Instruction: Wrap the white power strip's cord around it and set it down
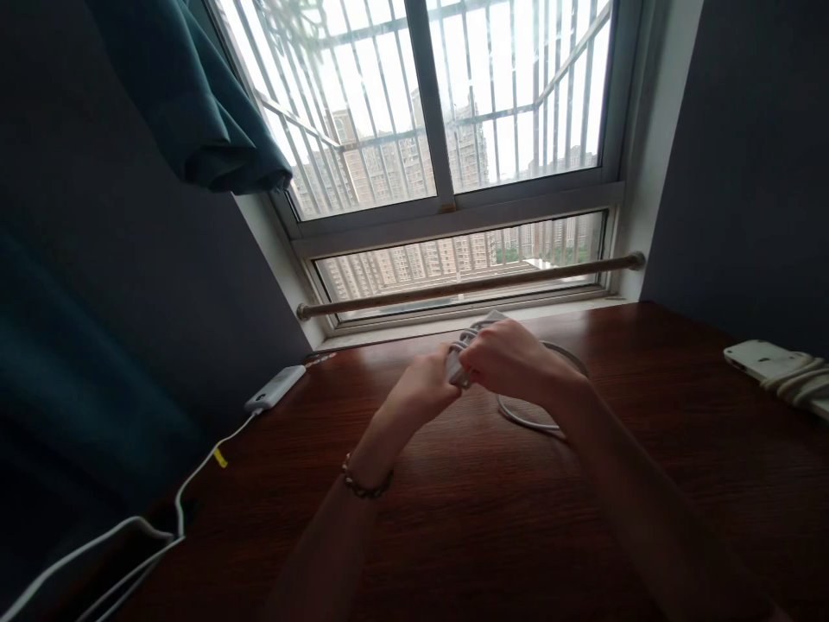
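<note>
Both my hands meet over the far middle of a dark wooden table (492,518), just below the window. My left hand (424,384) is closed around a small white device (456,370), of which only a sliver shows. My right hand (511,358) is closed beside it, pinching the white cable (518,415) that is looped round the device. A loose loop of that cable lies on the table under my right wrist. A beaded bracelet (363,484) sits on my left wrist.
A white power bank (275,387) lies at the table's left edge with a white cord (194,471) trailing toward me. A white power strip (774,363) with coiled cord rests at the right. A metal rail (472,285) crosses the barred window; a teal curtain (194,95) hangs upper left.
</note>
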A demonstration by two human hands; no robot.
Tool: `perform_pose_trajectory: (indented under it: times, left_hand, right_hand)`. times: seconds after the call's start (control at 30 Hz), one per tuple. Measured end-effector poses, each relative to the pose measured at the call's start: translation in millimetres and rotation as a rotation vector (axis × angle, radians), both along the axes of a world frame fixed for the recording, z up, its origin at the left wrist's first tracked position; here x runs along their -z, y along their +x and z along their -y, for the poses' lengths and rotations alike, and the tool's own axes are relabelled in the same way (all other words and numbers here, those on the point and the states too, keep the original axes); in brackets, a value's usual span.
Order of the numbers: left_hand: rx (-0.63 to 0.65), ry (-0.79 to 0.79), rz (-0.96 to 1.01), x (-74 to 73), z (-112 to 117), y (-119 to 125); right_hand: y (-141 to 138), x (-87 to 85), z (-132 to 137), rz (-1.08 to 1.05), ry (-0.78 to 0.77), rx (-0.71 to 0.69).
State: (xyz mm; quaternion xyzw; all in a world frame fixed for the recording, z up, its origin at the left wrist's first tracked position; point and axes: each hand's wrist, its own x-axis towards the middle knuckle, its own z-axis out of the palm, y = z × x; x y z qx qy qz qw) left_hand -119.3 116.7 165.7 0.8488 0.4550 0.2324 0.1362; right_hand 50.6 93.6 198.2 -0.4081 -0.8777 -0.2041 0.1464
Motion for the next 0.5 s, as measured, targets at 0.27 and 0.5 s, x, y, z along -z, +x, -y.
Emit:
perform_pose_trajectory:
  times: [0.27, 0.5]
  left_hand:
    - [0.536, -0.356, -0.366, -26.4, 3.5, -31.8]
    - [0.677, -0.621, 0.027, -43.0, 9.9, -44.7]
  right_hand:
    - [-13.8, 7.6, -8.5, -0.249, -0.472, -0.324]
    - [-24.6, 25.3, -23.4, -0.787, -0.720, -0.740]
